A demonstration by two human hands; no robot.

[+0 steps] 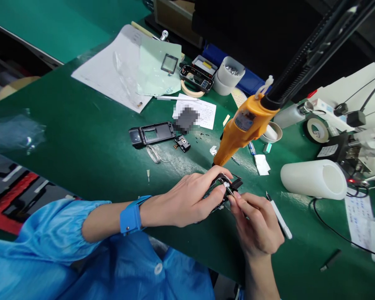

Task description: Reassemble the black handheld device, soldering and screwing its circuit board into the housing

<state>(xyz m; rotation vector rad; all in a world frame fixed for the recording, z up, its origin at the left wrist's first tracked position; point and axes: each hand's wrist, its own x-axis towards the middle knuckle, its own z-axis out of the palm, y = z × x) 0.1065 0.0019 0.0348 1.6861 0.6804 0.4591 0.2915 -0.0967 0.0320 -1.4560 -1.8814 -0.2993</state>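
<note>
My left hand, with a blue strap round the wrist, is closed on a black device housing low over the green mat. The thumb and index finger lie on its upper part, beside a small white piece. My right hand is closed in a pinch at the housing's right side. A thin silvery bit shows by those fingertips, too small to name. Much of the housing is hidden under my left hand. Just beyond it, an orange electric screwdriver hangs with its tip end behind my left fingers.
A black device shell, a small black module and a coiled wire lie ahead of my left hand. A white-handled knife lies right of my right hand, near a white cylinder. Papers lie far left.
</note>
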